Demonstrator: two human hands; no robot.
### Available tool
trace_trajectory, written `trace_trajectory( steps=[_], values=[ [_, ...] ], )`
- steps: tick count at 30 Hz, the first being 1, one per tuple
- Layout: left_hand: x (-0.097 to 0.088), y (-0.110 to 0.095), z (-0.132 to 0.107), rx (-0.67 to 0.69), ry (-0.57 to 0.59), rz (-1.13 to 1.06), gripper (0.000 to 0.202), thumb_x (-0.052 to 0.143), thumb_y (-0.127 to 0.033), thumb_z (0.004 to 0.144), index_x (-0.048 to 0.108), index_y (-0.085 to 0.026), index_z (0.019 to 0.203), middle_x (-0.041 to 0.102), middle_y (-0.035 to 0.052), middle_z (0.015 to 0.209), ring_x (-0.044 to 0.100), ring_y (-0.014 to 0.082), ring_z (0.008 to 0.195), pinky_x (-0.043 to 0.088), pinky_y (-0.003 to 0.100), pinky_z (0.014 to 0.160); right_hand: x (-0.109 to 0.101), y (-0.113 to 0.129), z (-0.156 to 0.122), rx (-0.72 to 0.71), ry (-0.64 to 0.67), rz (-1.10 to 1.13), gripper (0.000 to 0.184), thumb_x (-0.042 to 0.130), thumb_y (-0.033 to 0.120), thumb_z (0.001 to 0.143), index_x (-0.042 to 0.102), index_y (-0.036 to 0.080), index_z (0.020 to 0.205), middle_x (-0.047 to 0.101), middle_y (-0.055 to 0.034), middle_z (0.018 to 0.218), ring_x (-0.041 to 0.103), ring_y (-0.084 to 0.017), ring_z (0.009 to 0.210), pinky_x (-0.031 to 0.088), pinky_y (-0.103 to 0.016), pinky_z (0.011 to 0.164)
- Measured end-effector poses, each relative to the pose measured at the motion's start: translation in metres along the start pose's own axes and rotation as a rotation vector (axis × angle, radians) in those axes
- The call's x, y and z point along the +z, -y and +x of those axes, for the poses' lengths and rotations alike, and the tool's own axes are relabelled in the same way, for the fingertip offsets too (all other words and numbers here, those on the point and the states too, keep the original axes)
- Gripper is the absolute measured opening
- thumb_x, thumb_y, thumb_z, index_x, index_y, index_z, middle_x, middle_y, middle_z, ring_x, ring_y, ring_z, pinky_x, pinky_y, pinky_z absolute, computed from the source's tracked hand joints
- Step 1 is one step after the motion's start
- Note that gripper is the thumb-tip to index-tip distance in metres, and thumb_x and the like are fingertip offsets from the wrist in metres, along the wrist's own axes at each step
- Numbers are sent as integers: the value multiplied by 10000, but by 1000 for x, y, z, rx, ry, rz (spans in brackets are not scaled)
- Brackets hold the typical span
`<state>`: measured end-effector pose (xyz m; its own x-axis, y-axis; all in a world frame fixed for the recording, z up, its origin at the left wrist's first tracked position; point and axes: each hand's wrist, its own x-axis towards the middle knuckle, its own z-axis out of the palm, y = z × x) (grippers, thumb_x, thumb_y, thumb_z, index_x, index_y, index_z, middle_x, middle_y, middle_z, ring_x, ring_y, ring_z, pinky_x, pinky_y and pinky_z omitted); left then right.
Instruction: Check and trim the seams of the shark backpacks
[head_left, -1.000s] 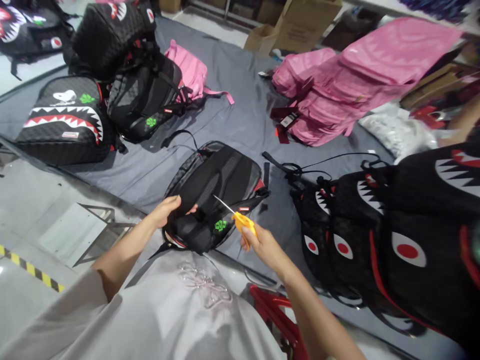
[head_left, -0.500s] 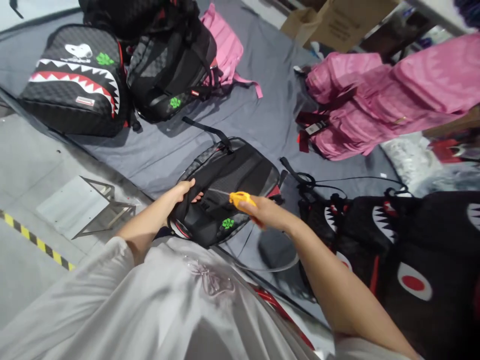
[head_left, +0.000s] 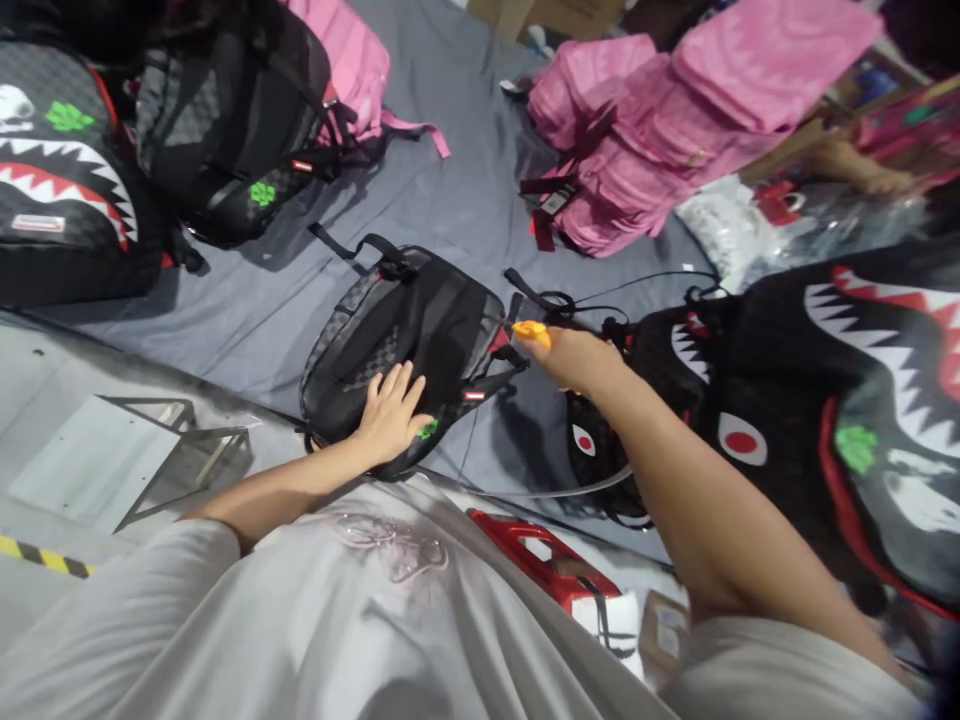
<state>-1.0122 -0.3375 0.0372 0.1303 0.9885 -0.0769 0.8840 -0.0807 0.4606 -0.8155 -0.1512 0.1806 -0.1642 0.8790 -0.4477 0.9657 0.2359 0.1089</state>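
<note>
My left hand lies with fingers spread on a black checked backpack, near its lower edge and beside a green patch. The backpack rests flat, its straps and back panel facing up. In my closed right hand is a yellow air blow gun, held just off the backpack's right end, by a red tab. The thin nozzle points left toward the bag. A clear hose curves below my right forearm. How my fingers sit on the trigger is hidden.
Black shark-face backpacks stand close on the right, partly behind my forearm. Pink bags are piled at the back right. More backpacks stand at the back left. A metal step and a red-framed object are below the table.
My left hand has shifted from the backpack's left side to lie flat near its lower edge. My right hand has carried the blow gun from over the middle to the right end. The view has shifted.
</note>
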Motion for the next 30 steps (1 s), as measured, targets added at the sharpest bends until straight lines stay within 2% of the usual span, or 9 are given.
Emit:
trace_trajectory(
  steps=[3, 5, 8, 11, 15, 20, 24, 27, 30],
  values=[
    [15, -22, -12, 36, 106, -114, 846, 729, -449, 808, 383, -188, 1535, 164, 173, 1659, 204, 398, 1508, 164, 575, 1207, 4, -7, -31, -101, 308, 51, 465, 440, 554, 976, 663, 171, 1119, 664, -41, 589, 622, -187, 491, 430, -283, 560],
    [24, -29, -12, -58, 170, -246, 851, 772, -287, 754, 412, -185, 1518, 172, 171, 1656, 225, 426, 1492, 205, 600, 1187, 7, -20, -52, -96, 318, 62, 450, 454, 562, 964, 661, 177, 1075, 628, -12, 526, 561, -157, 401, 396, -264, 495],
    [31, -22, 0, -201, 150, -384, 638, 610, -203, 866, 456, -170, 1484, 241, 168, 1639, 327, 389, 1458, 306, 563, 1160, 15, -49, -79, -2, 289, 116, 422, 473, 554, 950, 646, 184, 1056, 618, -7, 516, 545, -157, 363, 369, -254, 440],
    [28, -1, 19, -314, 134, -500, 443, 343, -289, 1017, 520, -152, 1400, 587, 194, 1401, 637, 286, 1190, 534, 437, 951, 28, -68, -98, -11, 470, 346, 417, 464, 557, 949, 636, 199, 1076, 618, -2, 522, 549, -164, 361, 373, -250, 428],
    [18, 14, 36, -443, 129, -618, 538, 128, -335, 1058, 576, -141, 1285, 757, 155, 986, 739, 198, 756, 577, 308, 616, 34, -65, -102, 128, 265, 355, 409, 469, 497, 964, 624, 168, 1152, 615, -4, 536, 578, -177, 415, 399, -256, 477],
    [21, -25, 41, -410, -20, -503, 462, 485, -324, 989, 489, -333, 1451, 428, 96, 1556, 504, 309, 1342, 465, 484, 1055, 20, -42, -90, -17, 156, 200, 499, 407, 522, 994, 615, 138, 1234, 727, -83, 766, 676, -201, 630, 437, -269, 610],
    [19, -45, 39, -322, 28, -333, 557, 643, -319, 896, 529, -293, 1440, 274, 126, 1631, 332, 422, 1427, 318, 610, 1130, 27, -34, -90, 0, 48, -13, 547, 384, 577, 997, 626, 137, 1215, 735, -172, 1046, 705, -289, 958, 454, -305, 722],
    [2, -21, 24, -306, -49, -485, 583, 722, -363, 842, 565, -287, 1399, 314, 90, 1620, 292, 363, 1465, 269, 519, 1194, 52, -29, -107, -11, 101, -6, 542, 369, 574, 1008, 612, 143, 1229, 740, -173, 1041, 711, -293, 974, 458, -304, 728],
    [-22, 28, 4, -612, -385, -1024, 457, 697, -321, 870, 587, -286, 1312, 448, 45, 1531, 337, 240, 1453, 310, 376, 1186, 92, -18, -134, 68, 161, 16, 513, 363, 551, 1020, 601, 153, 1239, 756, -153, 979, 731, -275, 905, 449, -287, 680]
  ],
)
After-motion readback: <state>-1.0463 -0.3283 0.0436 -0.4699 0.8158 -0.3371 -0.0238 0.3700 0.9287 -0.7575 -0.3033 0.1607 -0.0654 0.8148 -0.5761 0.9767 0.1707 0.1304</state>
